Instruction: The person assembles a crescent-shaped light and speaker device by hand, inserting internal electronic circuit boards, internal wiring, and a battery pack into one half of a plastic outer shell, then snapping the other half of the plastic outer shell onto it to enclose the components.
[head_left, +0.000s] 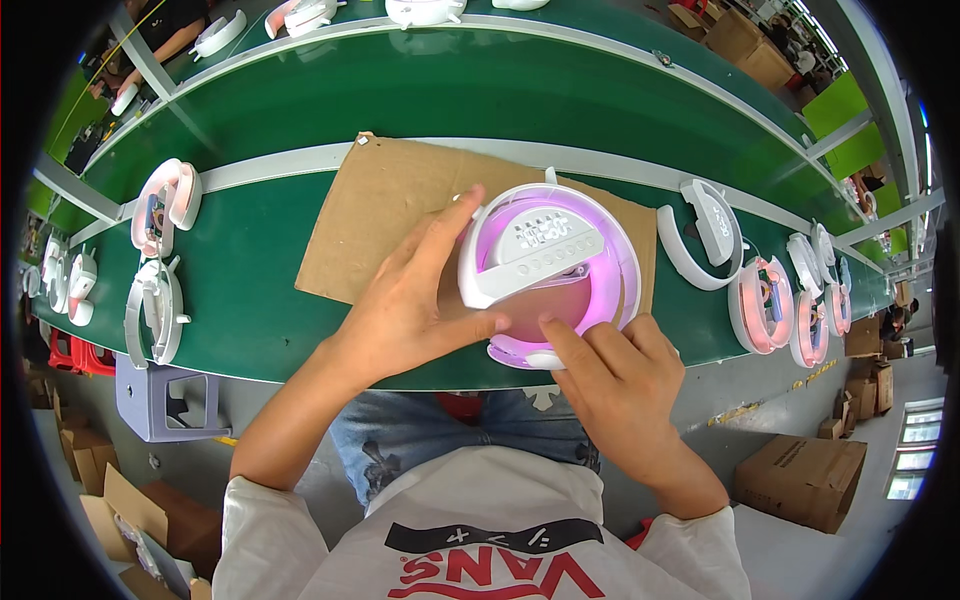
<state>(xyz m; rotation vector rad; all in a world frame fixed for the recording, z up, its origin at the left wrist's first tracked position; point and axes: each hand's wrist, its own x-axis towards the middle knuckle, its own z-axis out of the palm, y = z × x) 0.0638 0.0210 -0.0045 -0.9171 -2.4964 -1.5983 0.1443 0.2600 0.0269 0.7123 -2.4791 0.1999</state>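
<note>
Purple-glowing white lamp (547, 256) over the cardboard (375, 215), between a left hand (400, 302) with widely spread fingers and a right hand (628, 388) with curled fingers, can't tell if pinching. Could totally slip if pressed off-centre.

Passage left of cardboard (355, 225), lit device (545, 258) blocking its right

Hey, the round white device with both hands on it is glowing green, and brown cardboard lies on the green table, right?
Not quite: in the head view, the round white device with the left hand and right hand on it glows pinkish purple, and brown cardboard lies on the green table.
</note>
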